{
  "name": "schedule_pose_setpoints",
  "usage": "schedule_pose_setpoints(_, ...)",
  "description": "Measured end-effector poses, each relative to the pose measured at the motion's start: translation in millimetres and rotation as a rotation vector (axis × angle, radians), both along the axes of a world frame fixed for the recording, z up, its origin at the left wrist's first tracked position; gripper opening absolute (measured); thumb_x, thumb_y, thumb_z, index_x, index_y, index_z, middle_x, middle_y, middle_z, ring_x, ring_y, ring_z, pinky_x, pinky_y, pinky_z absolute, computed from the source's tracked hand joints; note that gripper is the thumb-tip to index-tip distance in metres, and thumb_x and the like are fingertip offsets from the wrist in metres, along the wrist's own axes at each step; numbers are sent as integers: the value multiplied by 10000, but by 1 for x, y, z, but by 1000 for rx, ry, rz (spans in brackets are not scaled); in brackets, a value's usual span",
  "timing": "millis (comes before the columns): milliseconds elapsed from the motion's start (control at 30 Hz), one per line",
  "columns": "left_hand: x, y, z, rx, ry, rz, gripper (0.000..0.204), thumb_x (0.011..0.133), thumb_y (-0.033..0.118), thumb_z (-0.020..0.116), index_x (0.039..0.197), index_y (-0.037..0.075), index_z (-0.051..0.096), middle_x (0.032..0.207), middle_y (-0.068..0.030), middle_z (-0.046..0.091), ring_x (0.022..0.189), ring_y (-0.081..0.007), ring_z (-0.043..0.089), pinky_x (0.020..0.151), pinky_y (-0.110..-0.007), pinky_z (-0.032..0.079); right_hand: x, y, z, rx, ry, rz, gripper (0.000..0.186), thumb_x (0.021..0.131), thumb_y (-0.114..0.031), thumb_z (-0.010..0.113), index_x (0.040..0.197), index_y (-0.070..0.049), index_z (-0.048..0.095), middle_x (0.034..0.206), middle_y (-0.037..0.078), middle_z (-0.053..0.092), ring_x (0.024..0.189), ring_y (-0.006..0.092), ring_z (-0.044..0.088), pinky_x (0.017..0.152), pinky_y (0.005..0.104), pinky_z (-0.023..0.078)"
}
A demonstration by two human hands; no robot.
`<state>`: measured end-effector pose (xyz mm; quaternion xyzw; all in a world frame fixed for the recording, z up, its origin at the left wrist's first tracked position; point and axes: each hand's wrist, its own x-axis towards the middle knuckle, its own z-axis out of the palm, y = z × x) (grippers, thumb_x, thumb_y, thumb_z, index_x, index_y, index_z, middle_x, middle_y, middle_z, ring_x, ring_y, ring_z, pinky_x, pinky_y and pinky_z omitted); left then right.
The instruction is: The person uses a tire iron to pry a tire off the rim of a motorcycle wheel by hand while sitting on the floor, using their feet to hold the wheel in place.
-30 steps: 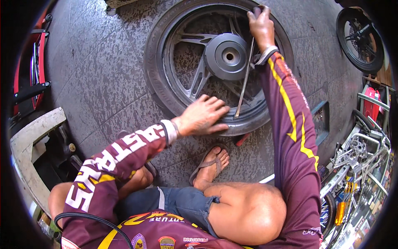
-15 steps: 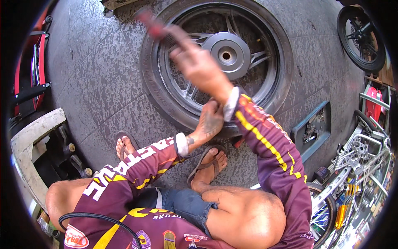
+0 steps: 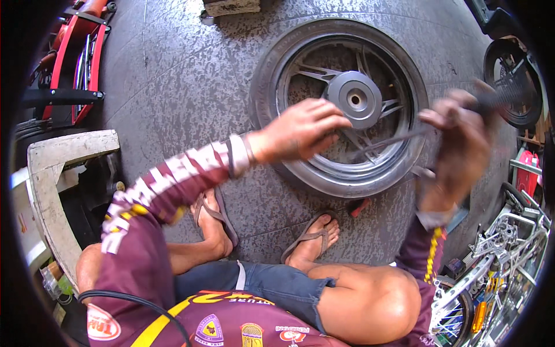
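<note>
A motorcycle wheel (image 3: 272, 75) with its black tyre lies flat on the floor in front of me, its grey hub (image 3: 354, 99) facing up. My left hand (image 3: 303, 130) hovers over the near left part of the rim, fingers loosely bent and thumb apart, with nothing visible in it. Off the wheel's right side is my right hand (image 3: 459, 144), raised and smeared by motion. It grips a long thin metal rod (image 3: 399, 139) with a dark handle, perhaps a tyre lever; the shaft slants down-left over the wheel. A red-ended piece (image 3: 359, 208) pokes out by the tyre's near edge.
A red rack (image 3: 78, 63) stands at far left, above a worn whitish frame (image 3: 43, 173). A wooden block (image 3: 231, 7) lies beyond the wheel. Another wheel (image 3: 511, 81) is at far right, with metal parts (image 3: 503, 237) heaped below. My sandalled feet (image 3: 315, 237) are close to the tyre.
My right hand has swung from over the wheel's left side to its right; the red item it held is no longer visible there. My hands have separated, and the view has shifted left.
</note>
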<state>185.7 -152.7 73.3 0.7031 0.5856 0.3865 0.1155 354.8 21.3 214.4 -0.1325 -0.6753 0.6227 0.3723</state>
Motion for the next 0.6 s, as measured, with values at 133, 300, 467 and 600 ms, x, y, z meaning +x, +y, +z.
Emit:
schedule_pose_setpoints(133, -84, -3, 0, -109, 475, -306, 495, 877, 328, 702, 1270, 70, 549, 1188, -109, 593, 1181, -268, 555, 1065, -410, 418, 71, -8, 95, -160, 288, 300, 379, 993, -357, 433, 1203, -61, 543, 893, 107, 604, 750, 201, 608, 619, 392, 557)
schedule_pose_setpoints(300, -97, 26, -21, -231, 677, -590, 565, 885, 445, 665, 1260, 36, 560, 1157, -120, 619, 1150, -273, 577, 1063, -411, 414, 47, -67, 158, 267, -197, 403, 252, 1045, -256, 402, 1094, -63, 556, 760, 6, 549, 598, 146, 563, 556, 314, 524)
schedule_pose_setpoints(467, -79, 17, -59, -272, 442, -461, 482, 934, 477, 575, 1183, 67, 614, 1055, -121, 658, 1074, -301, 615, 964, -447, 463, 8, -85, 84, 405, -893, -253, 131, 939, -93, 599, 1014, -21, 680, 907, 87, 666, 741, 137, 596, 679, 286, 466)
schedule_pose_setpoints(600, -46, 25, -70, -216, 505, -466, 415, 892, 430, 624, 1136, 94, 609, 1071, -101, 599, 1061, -268, 614, 916, -434, 477, 71, -84, -76, 756, -1257, 139, 449, 882, -119, 638, 1323, -146, 560, 1275, 205, 550, 1145, 361, 564, 940, 450, 503)
